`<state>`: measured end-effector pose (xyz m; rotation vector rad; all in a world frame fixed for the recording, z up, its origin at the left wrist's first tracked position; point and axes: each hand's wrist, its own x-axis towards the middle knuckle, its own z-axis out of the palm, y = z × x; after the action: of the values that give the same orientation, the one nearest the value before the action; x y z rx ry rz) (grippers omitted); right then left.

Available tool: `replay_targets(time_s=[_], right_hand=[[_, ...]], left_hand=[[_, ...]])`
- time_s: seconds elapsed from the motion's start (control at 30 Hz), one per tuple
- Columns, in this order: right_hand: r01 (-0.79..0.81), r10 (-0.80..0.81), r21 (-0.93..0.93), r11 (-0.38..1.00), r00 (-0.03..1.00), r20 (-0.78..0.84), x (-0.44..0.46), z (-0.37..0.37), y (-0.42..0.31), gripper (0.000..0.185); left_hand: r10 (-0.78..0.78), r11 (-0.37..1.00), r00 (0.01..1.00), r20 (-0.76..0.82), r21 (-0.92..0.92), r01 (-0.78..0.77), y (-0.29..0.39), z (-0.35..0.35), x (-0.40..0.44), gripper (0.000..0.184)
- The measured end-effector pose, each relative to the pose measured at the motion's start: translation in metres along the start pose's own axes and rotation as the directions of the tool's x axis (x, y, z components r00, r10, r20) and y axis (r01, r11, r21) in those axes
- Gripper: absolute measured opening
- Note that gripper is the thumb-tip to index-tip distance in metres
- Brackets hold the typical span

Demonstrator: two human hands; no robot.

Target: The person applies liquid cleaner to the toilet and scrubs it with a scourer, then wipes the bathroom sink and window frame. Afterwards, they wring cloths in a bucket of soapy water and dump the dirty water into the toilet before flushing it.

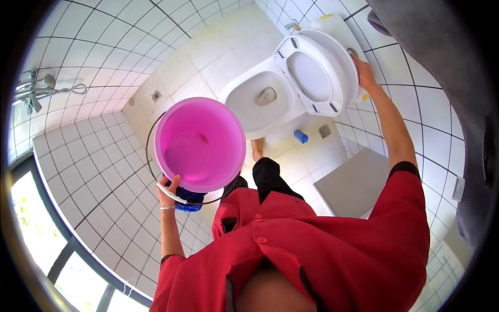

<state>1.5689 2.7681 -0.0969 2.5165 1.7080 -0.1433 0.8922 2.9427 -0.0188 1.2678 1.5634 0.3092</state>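
Note:
A pink bucket (184, 140) is tilted toward me, its wide mouth facing up and a small dark patch on its inner bottom. My left hand (169, 191) is closed on its rim and the white grip of its wire handle, with the thumb over the edge. Crumpled blue material (191, 200) shows just beside that hand, partly hidden by the bucket. At the upper right, my right hand (364, 72) reaches to the flush button (352, 51) on the cistern, beside the raised toilet lid (340, 65). Its fingers look stretched out, with nothing visible in them.
The white toilet (241, 106) has its seat (309, 75) up. A blue roll (300, 137) and a floor drain (324, 131) are on the tiled floor. A grey panel (358, 182) stands at right. Shower fittings (39, 91) hang on the left wall.

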Motion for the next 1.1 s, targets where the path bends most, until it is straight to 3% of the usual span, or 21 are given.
replay_targets(time_s=[0.17, 0.23, 0.27, 0.37, 0.4, 0.43, 0.47, 0.5, 0.53, 0.6, 0.63, 0.67, 0.73, 0.83, 0.87, 0.93, 0.97, 1.0, 1.03, 1.07, 1.1], right_hand=[[0.020, -0.016, 0.080, 0.997, 0.998, -0.054, 0.009, 0.015, 0.000, 0.040], [-0.201, 0.186, 0.343, 0.918, 0.980, 0.076, 0.006, 0.023, 0.010, 0.040], [-0.005, 0.015, 0.105, 0.994, 0.996, -0.091, 0.004, 0.029, 0.018, 0.040], [-0.065, 0.081, 0.139, 0.988, 0.991, -0.108, -0.012, 0.022, 0.025, 0.041], [-0.077, 0.073, -0.027, 0.997, 0.992, -0.106, -0.018, 0.009, 0.021, 0.038], [-0.091, 0.087, -0.035, 0.995, 0.990, -0.110, -0.016, 0.003, 0.012, 0.038], [-0.221, 0.239, 0.269, 0.937, 0.970, -0.036, -0.012, -0.004, 0.001, 0.036], [-0.340, 0.357, 0.537, 0.772, 0.931, 0.077, -0.009, -0.010, -0.001, 0.034], [-0.286, 0.347, 0.695, 0.660, 0.936, 0.056, 0.000, 0.018, 0.009, 0.033], [-0.200, 0.285, 0.651, 0.732, 0.958, -0.026, 0.006, 0.030, 0.020, 0.033], [-0.174, 0.218, 0.428, 0.887, 0.975, -0.054, 0.004, 0.013, 0.015, 0.034], [-0.197, 0.245, 0.423, 0.884, 0.967, -0.062, 0.002, 0.013, 0.019, 0.034], [-0.096, 0.122, 0.216, 0.972, 0.986, -0.110, -0.001, 0.019, 0.026, 0.040], [-0.119, 0.142, 0.261, 0.958, 0.987, -0.071, -0.017, 0.005, 0.023, 0.054], [-0.118, 0.167, 0.318, 0.941, 0.977, -0.131, -0.023, 0.002, 0.025, 0.059], [-0.156, 0.195, 0.317, 0.935, 0.976, -0.095, -0.029, -0.008, 0.034, 0.059], [-0.174, 0.201, 0.317, 0.932, 0.978, -0.054, -0.032, -0.014, 0.038, 0.058], [-0.262, 0.325, 0.408, 0.875, 0.941, -0.093, -0.048, -0.020, 0.041, 0.056], [-0.291, 0.467, 0.481, 0.827, 0.832, -0.300, -0.053, -0.009, 0.038, 0.052], [-0.258, 0.580, 0.577, 0.775, 0.652, -0.488, -0.063, -0.002, 0.032, 0.048], [-0.207, 0.668, 0.684, 0.700, 0.528, -0.524, -0.073, -0.005, 0.018, 0.045]], left_hand=[[0.035, 0.997, 0.999, 0.009, 0.063, -0.035, 0.010, 0.006, -0.003, 0.025], [0.074, 0.994, 0.996, 0.053, 0.079, -0.078, 0.010, 0.009, 0.006, 0.025], [0.049, 0.995, 0.998, 0.049, 0.082, -0.053, 0.015, 0.012, 0.004, 0.025], [0.063, 0.998, 0.992, 0.108, 0.016, -0.065, 0.008, 0.019, 0.025, 0.024], [0.059, 0.998, 0.989, 0.135, 0.008, -0.061, 0.024, 0.027, 0.025, 0.024], [0.069, 0.997, 0.986, 0.149, 0.006, -0.071, 0.032, 0.031, 0.026, 0.024], [0.084, 0.994, 0.985, 0.150, 0.052, -0.093, 0.038, 0.033, 0.024, 0.025], [0.100, 0.989, 0.984, 0.150, 0.098, -0.115, 0.042, 0.036, 0.020, 0.026], [0.118, 0.990, 0.985, 0.129, 0.056, -0.126, 0.020, 0.031, 0.022, 0.027], [0.076, 0.997, 0.987, 0.139, 0.008, -0.078, 0.028, 0.038, 0.012, 0.028], [0.073, 0.997, 0.986, 0.149, -0.007, -0.073, 0.033, 0.045, 0.011, 0.028], [0.059, 0.998, 0.987, 0.151, 0.000, -0.060, 0.039, 0.050, 0.008, 0.028], [0.079, 0.995, 0.985, 0.155, 0.046, -0.087, 0.046, 0.056, 0.006, 0.028], [0.093, 0.994, 0.976, 0.196, 0.044, -0.104, 0.064, 0.062, 0.008, 0.027], [0.106, 0.992, 0.971, 0.213, 0.049, -0.119, 0.072, 0.066, 0.007, 0.027], [0.102, 0.993, 0.971, 0.215, 0.037, -0.113, 0.084, 0.080, -0.005, 0.026], [0.161, 0.977, 0.969, 0.188, 0.109, -0.184, 0.083, 0.087, -0.020, 0.024], [0.162, 0.970, 0.963, 0.214, 0.145, -0.196, 0.085, 0.093, -0.019, 0.023], [0.172, 0.972, 0.951, 0.255, 0.113, -0.206, 0.089, 0.101, -0.027, 0.024], [0.194, 0.980, 0.939, 0.283, -0.013, -0.199, 0.086, 0.111, -0.031, 0.027], [0.162, 0.986, 0.935, 0.315, -0.019, -0.164, 0.084, 0.112, -0.040, 0.029]])
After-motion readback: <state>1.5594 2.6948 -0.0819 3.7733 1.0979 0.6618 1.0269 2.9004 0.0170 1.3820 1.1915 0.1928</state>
